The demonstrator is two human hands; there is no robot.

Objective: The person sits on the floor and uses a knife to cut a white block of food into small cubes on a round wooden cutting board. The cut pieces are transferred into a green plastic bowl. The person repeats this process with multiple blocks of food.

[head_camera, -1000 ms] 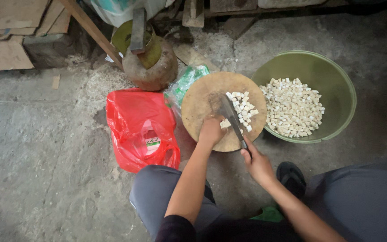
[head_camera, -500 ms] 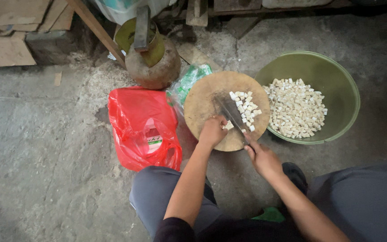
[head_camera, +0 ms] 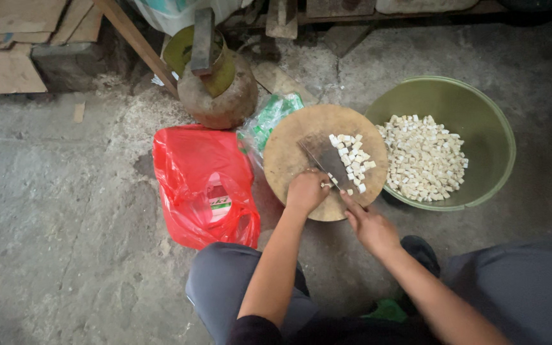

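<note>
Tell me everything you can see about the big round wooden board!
The round wooden board is a thick tan chopping block lying flat on the grey concrete floor, beside a green basin of white cubes. More white cubes sit on its right side. A wide dark cleaver lies across it, held by the right hand, while the left hand rests on its near edge.

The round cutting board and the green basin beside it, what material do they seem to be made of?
The round cutting board looks like wood: tan, matte, worn surface and a thick edge. The green basin is probably plastic: one even colour, with a thin, smooth rim. The cleaver held by the right hand appears to be dull grey metal.
</note>
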